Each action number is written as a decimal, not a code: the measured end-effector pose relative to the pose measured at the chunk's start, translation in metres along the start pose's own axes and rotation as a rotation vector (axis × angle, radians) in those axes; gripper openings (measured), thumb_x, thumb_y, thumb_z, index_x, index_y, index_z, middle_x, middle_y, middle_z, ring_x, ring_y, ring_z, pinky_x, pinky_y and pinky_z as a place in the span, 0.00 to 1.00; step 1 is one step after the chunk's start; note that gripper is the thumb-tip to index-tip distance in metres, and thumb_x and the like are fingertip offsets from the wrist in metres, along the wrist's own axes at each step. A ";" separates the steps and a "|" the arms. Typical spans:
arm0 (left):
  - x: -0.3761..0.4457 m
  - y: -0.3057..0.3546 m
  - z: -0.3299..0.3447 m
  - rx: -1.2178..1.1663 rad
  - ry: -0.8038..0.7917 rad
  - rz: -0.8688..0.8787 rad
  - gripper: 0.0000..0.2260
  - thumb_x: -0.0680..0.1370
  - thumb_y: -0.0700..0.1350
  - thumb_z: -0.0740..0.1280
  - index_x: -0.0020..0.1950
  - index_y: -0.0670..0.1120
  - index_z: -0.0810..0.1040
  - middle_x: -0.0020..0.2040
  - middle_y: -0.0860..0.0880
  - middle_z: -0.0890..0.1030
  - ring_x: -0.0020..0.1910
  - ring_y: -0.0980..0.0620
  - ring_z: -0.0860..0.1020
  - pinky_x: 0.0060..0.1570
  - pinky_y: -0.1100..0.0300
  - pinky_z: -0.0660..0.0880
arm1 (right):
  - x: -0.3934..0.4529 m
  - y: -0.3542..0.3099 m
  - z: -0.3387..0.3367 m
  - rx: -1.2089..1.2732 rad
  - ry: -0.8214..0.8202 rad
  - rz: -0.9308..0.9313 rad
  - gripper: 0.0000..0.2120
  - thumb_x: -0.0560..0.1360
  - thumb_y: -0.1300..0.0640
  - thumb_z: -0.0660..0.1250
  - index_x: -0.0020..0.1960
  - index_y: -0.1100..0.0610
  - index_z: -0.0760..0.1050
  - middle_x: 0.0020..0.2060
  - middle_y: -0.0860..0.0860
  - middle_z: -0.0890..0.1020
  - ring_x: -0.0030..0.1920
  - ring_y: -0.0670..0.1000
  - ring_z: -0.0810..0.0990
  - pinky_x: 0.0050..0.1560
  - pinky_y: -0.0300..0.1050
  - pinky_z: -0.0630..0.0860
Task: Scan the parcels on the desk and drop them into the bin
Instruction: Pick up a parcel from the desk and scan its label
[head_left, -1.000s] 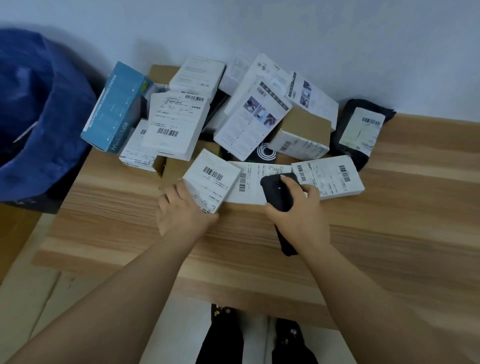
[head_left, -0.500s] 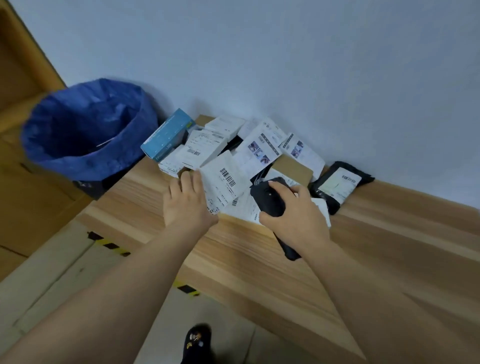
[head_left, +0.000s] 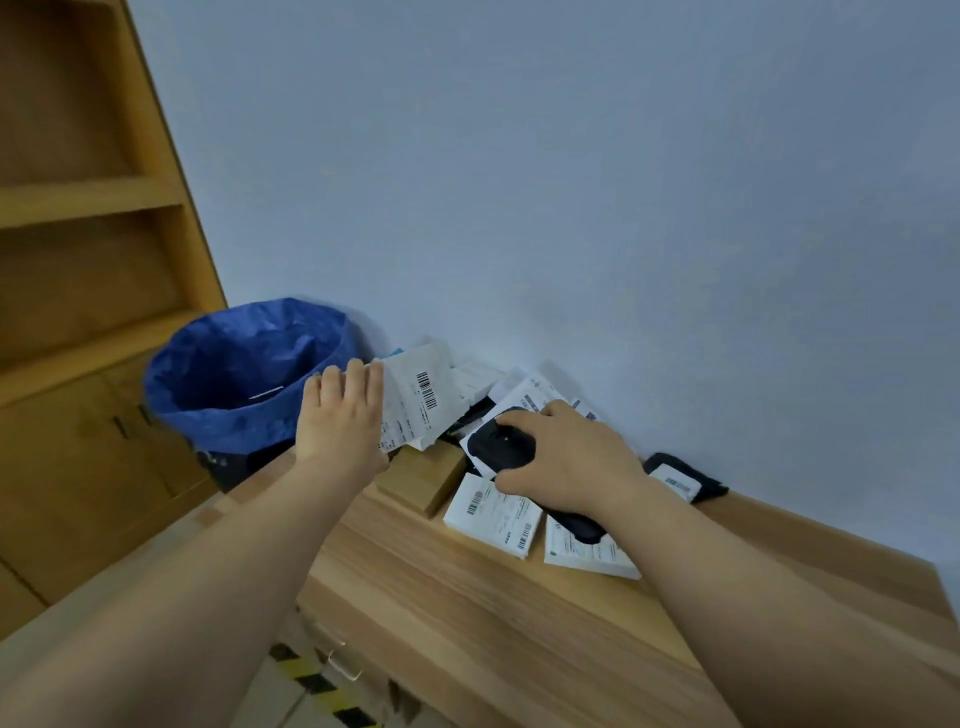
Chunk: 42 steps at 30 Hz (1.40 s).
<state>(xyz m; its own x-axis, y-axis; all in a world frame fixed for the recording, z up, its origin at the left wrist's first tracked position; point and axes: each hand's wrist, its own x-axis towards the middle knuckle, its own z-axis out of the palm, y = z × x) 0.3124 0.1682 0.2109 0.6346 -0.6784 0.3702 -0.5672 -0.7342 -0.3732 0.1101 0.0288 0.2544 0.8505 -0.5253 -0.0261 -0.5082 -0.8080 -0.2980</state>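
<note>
The left hand (head_left: 340, 421) holds a white parcel (head_left: 415, 397) off the table, fingers curled over its left edge near the top so that the parcel stands out to the right of the knuckles. The parcel is lifted above the pile, just beside the right rim of the bin (head_left: 244, 374). Its labelled face, with a barcode near the upper right, is turned toward the camera. Its long axis runs from lower left to upper right, the top corner tilted back toward the wall (head_left: 571, 182).

The right hand (head_left: 566, 457) is wrapped around a black handheld scanner (head_left: 501, 447), the fingers curled over its top. The scanner's head points left, toward the held parcel, and its handle runs back to the lower right under the palm.

Below and between the hands lies the rest of the pile: a brown cardboard box (head_left: 423, 480), two flat white parcels (head_left: 493, 514) (head_left: 587, 556) with barcode labels near the table's front, more white boxes behind the scanner, and a black bag parcel (head_left: 685, 480) with a white label by the wall.

The table (head_left: 519, 623) is light striped wood pushed against a pale blue-grey wall. The bin, lined with a blue bag, stands on the floor at the table's left end. A wooden shelf unit (head_left: 88, 208) with lower cabinet doors fills the left side, and black-and-yellow hazard tape (head_left: 322, 686) marks the floor.
</note>
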 end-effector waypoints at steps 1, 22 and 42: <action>-0.001 -0.003 -0.002 0.002 -0.001 -0.007 0.51 0.69 0.64 0.70 0.77 0.41 0.46 0.71 0.43 0.61 0.68 0.41 0.64 0.71 0.47 0.60 | -0.003 -0.001 -0.003 -0.009 -0.001 -0.009 0.33 0.71 0.39 0.67 0.75 0.35 0.62 0.66 0.47 0.70 0.62 0.54 0.75 0.50 0.46 0.70; -0.017 -0.121 -0.054 -0.106 0.034 -0.315 0.41 0.72 0.75 0.54 0.79 0.60 0.46 0.75 0.41 0.57 0.65 0.41 0.68 0.61 0.50 0.70 | 0.034 -0.125 -0.032 0.547 0.443 -0.252 0.31 0.73 0.44 0.70 0.74 0.36 0.63 0.63 0.40 0.66 0.55 0.44 0.74 0.49 0.37 0.72; 0.017 -0.502 -0.046 0.135 0.143 -0.766 0.38 0.73 0.73 0.55 0.77 0.58 0.51 0.67 0.39 0.65 0.61 0.38 0.69 0.50 0.50 0.68 | 0.215 -0.535 -0.023 0.770 0.505 -0.422 0.32 0.75 0.43 0.68 0.76 0.42 0.62 0.65 0.51 0.67 0.59 0.58 0.77 0.49 0.45 0.72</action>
<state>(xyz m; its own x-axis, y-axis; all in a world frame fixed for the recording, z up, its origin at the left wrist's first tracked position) 0.5839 0.5241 0.4439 0.7437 0.0109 0.6684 0.0748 -0.9949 -0.0671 0.5623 0.3423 0.4302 0.6928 -0.4325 0.5771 0.1976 -0.6557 -0.7287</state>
